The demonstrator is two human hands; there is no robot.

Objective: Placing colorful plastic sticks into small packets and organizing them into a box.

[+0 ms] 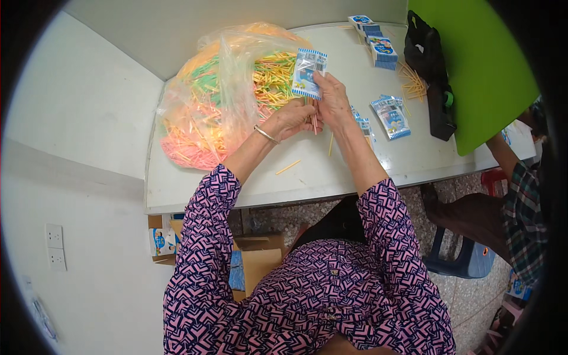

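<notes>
At upper centre, your right hand (335,100) grips a blue-and-white packet (309,73); your left hand (291,119) pinches pink sticks (315,126).

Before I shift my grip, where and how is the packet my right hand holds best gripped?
Probably pinch the packet by its free left edge, coming from the left: it looks flat and thin, and the right hand covers part of its lower right side.

1 blue-and-white packet (307,64) is held by the right hand (334,102); pink sticks (315,125) are gripped by the left hand (290,119) below it. A stick-filled clear bag (229,83) is set on the table (248,188).
</notes>
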